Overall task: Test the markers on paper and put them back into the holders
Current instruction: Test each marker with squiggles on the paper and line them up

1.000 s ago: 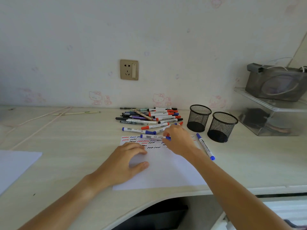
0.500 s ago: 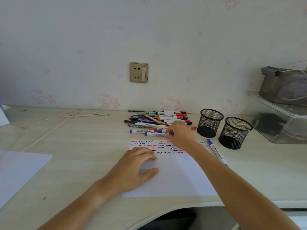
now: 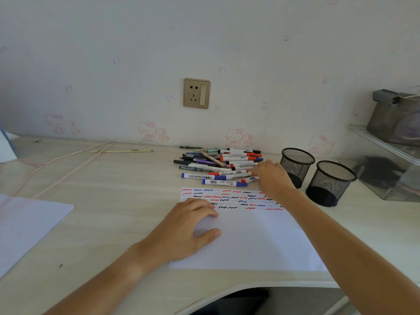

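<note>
Your right hand (image 3: 270, 178) has its fingers curled down at the right end of the marker pile (image 3: 220, 165). They look to be closing on a red-capped marker (image 3: 248, 179) at the pile's near right edge, but the hand hides the grip, so you can't tell whether anything is pinched. Your left hand (image 3: 191, 223) lies loose on the paper (image 3: 250, 242), just in front of the pile, fingers lightly bent, pinning the sheet and grasping nothing. Only the strip of the paper nearest the pile is filled, with rows of red, blue and black squiggles, so plenty of testing looks done. Both mesh holders (image 3: 297, 165), (image 3: 330, 181), right of the pile, appear empty. Judged from that, returning markers hasn't started and the whole pile is left.
</note>
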